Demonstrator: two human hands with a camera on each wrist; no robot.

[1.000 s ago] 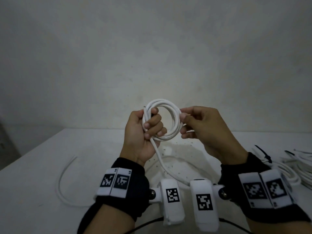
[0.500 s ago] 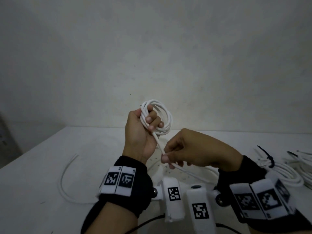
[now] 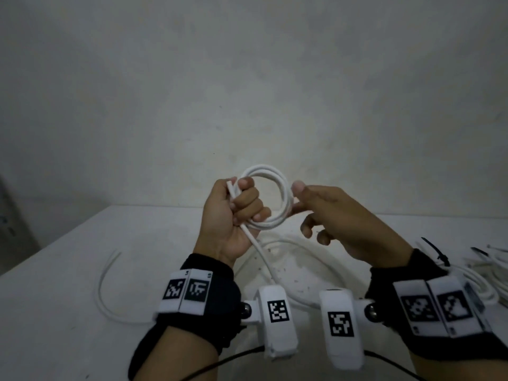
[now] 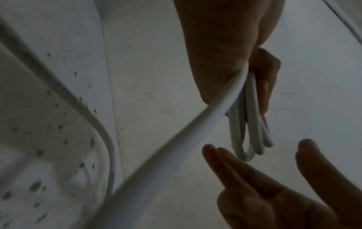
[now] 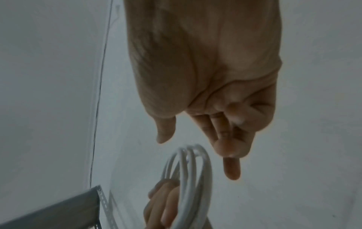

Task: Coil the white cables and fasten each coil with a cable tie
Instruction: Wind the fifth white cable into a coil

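A white cable coil (image 3: pixel 284 188) of several turns is held up above the white table (image 3: pixel 68 312). My left hand (image 3: pixel 244 200) grips its left side, with the fingers curled round the strands and a cut end sticking up by the thumb. The free tail (image 3: pixel 262 257) drops from that fist to the table and curves away to the left. My right hand (image 3: pixel 298 198) is at the coil's right side, thumb above and fingers loosely spread. In the right wrist view the coil (image 5: pixel 194 170) lies between thumb and fingers (image 5: pixel 232 168), unpinched. The left wrist view shows the loops (image 4: pixel 248 139) hanging from my left hand.
Finished white coils (image 3: pixel 483 287) with black cable ties (image 3: pixel 435 250) lie at the table's right edge. A loose stretch of cable (image 3: pixel 105 284) curves over the left part of the table. A plain wall stands behind. A grey metal rack (image 5: pixel 58 213) stands off to the left.
My right hand pinched the tail below the coil half a second ago. It has since risen to the coil's right side and spread its fingers. The left hand kept its grip.
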